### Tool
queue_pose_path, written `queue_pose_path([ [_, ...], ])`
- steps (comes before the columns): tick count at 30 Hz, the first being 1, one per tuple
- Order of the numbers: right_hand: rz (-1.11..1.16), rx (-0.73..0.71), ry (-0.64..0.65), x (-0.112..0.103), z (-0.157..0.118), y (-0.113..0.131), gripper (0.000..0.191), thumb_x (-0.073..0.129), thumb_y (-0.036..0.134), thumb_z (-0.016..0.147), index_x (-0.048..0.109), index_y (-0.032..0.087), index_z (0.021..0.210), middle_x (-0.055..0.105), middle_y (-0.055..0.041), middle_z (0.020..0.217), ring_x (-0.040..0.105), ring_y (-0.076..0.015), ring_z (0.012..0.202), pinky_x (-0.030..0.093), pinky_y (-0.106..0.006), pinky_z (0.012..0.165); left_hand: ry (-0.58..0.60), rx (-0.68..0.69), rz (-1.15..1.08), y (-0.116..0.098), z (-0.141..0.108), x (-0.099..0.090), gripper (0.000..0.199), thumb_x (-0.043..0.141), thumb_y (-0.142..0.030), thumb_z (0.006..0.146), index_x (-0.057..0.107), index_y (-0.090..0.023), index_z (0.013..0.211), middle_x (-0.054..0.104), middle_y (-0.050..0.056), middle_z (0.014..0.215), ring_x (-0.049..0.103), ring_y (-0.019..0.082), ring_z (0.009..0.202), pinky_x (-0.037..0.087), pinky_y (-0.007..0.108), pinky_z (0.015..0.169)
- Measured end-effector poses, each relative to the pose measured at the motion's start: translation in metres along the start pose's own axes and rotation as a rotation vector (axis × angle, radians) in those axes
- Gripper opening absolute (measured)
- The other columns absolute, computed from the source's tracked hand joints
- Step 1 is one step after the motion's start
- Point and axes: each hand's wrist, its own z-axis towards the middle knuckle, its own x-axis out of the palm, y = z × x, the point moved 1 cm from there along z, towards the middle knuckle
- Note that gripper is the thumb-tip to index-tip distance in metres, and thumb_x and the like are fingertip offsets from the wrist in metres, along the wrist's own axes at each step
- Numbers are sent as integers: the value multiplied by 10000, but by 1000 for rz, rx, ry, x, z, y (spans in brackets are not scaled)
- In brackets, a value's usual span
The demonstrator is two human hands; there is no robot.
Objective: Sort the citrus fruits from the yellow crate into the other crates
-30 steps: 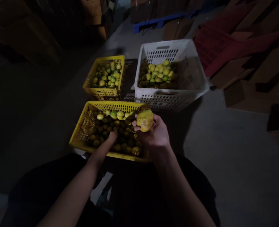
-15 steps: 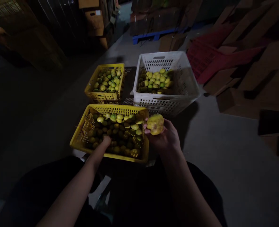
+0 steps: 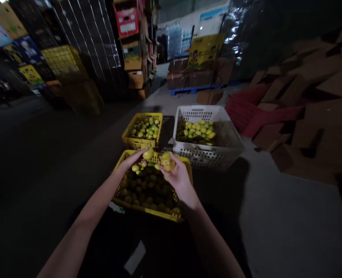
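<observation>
Remote feed: my right hand [image 3: 176, 173] has its fingers curled round a lumpy yellow fruit [image 3: 167, 162], brownish-patched; my left hand [image 3: 136, 156] grips a smoother yellow fruit [image 3: 148, 154]. Both over the near yellow crate [image 3: 159, 213].

The grey floor [image 3: 275, 224] carries a large yellow crate [image 3: 151, 211], a smaller yellow crate [image 3: 137, 143], a white crate [image 3: 208, 150] and a blue pallet [image 3: 192, 90].

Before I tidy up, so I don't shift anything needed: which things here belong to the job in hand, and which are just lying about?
Job in hand: one fruit in the left hand; another fruit in the right hand; large yellow crate beneath both; likely also the small yellow crate and white crate, both holding fruit.

Apparently lying about: red crate; cardboard boxes; blue pallet.
</observation>
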Motion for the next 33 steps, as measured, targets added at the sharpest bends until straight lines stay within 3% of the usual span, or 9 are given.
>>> queue_pose_path([
  [3, 52, -30, 37, 9, 1, -12, 105, 691, 200, 722, 629, 206, 807, 722, 7, 733, 683, -154, 677, 571, -265, 600, 110, 62, -157, -46, -25, 26, 399, 548, -480, 856, 689, -107, 849, 632, 65, 646, 549, 134, 540, 480, 244, 558],
  [5, 60, -59, 22, 11, 0, -14, 120, 698, 226, 719, 639, 211, 823, 731, 11, 737, 690, -163, 667, 564, -273, 575, 180, 77, -355, -53, -47, 38, 500, 447, -547, 885, 672, -101, 853, 575, 46, 579, 514, 127, 496, 477, 240, 524],
  [8, 9, -53, -10, 12, -4, -15, 144, 711, 281, 713, 645, 207, 818, 731, 12, 721, 694, -170, 636, 525, -253, 509, 237, 23, -665, -38, -72, 43, 568, 352, -598, 897, 643, -113, 842, 528, 28, 557, 526, 132, 506, 517, 256, 550],
  [14, -66, -32, 74, 14, -11, -24, 191, 699, 358, 723, 613, 188, 730, 698, 4, 650, 643, -146, 548, 429, -214, 406, 111, -176, -1078, -7, -78, 37, 444, 448, -527, 877, 611, -115, 905, 629, 106, 774, 664, 209, 814, 580, 282, 697],
  [19, -91, -34, 162, 13, -3, -28, 197, 679, 361, 733, 605, 180, 711, 674, -8, 610, 607, -130, 490, 358, -187, 345, 112, -177, -1121, -12, -76, 32, 365, 502, -411, 882, 612, -95, 1028, 667, 91, 794, 667, 170, 751, 582, 257, 688],
  [25, -26, -32, 41, 7, 13, -31, 124, 672, 257, 705, 628, 219, 815, 730, -8, 747, 687, -197, 702, 563, -313, 565, 178, -77, -1115, -28, -85, 25, 348, 475, -385, 895, 622, -128, 1079, 687, 58, 813, 672, 141, 728, 574, 240, 668],
  [27, -11, -35, 40, 7, 14, -33, 108, 650, 255, 726, 633, 221, 827, 729, -5, 760, 679, -176, 687, 569, -302, 591, 147, -29, -1072, -32, -86, 22, 317, 493, -379, 878, 637, -142, 1030, 680, 45, 784, 662, 136, 685, 572, 248, 649],
  [31, 60, -35, 138, 10, 8, -33, 125, 641, 281, 751, 634, 183, 827, 693, -21, 709, 619, -121, 567, 470, -175, 424, -20, 121, -956, -36, -86, 22, 261, 524, -372, 842, 649, -150, 900, 659, 29, 736, 638, 134, 618, 544, 241, 578],
  [33, 120, -57, 164, 12, 5, -30, 140, 656, 284, 748, 630, 177, 835, 683, -13, 712, 606, -107, 558, 446, -155, 399, -45, 178, -930, -35, -86, 27, 249, 524, -364, 837, 651, -155, 880, 653, 22, 731, 632, 134, 608, 533, 243, 572],
])
